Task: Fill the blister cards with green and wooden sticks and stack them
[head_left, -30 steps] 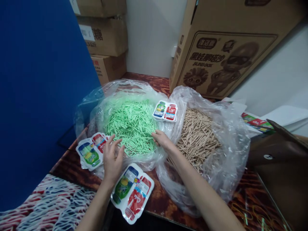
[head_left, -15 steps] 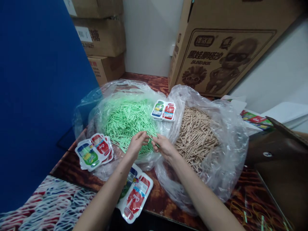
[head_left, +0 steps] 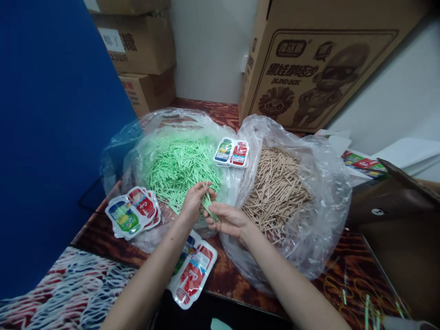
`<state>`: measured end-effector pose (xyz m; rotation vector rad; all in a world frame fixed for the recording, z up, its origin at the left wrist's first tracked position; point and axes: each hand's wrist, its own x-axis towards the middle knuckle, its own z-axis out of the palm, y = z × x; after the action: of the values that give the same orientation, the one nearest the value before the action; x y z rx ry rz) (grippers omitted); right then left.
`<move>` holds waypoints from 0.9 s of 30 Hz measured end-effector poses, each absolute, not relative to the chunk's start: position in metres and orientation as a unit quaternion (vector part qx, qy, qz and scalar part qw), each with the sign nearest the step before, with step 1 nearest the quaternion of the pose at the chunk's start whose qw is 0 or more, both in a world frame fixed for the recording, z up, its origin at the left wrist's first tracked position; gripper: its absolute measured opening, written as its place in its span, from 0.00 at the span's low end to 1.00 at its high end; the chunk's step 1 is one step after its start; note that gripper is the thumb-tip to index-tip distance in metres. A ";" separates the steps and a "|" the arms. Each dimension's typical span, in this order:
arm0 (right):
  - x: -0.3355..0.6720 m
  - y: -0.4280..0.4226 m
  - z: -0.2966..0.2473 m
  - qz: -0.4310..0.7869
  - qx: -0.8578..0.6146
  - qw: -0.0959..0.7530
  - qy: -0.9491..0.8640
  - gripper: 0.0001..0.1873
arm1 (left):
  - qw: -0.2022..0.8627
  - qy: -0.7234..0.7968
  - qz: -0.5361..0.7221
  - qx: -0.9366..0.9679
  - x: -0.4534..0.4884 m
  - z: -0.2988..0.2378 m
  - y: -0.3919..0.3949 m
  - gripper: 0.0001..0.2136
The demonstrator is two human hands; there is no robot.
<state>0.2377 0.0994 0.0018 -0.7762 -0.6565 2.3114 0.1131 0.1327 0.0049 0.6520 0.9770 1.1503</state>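
Note:
A small bunch of thin green sticks [head_left: 209,206] is held between my two hands. My left hand [head_left: 195,200] is closed around its upper end, while the fingers of my right hand [head_left: 229,219] pinch the lower end. Just beyond them, a heap of the same green sticks [head_left: 184,165] fills a clear plastic bag. To the right, brown sticks [head_left: 277,190] fill another clear bag [head_left: 323,220]. Below my left forearm lies a bottle-shaped cola-and-lemon package [head_left: 194,277], partly hidden by the arm.
Similar packages lie stacked at left [head_left: 132,213], and another package [head_left: 231,152] rests between the bags. Cardboard boxes [head_left: 144,43] and a large printed carton [head_left: 319,78] stand behind. A blue panel [head_left: 58,119] borders the left. Rubber bands [head_left: 357,298] lie front right.
My hands have come slightly lower and nearer, and a bunch of green sticks now shows clearly between them. A pale green piece has appeared at the bottom edge.

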 end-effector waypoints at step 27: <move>0.258 0.033 -0.001 0.735 -0.397 0.500 -0.231 0.18 | 0.677 0.452 0.490 0.311 0.148 0.009 0.070 0.10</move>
<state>0.2584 0.0325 -0.0009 -0.9599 -0.5582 1.7766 0.1477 0.0696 0.0088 0.6991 1.0149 1.1015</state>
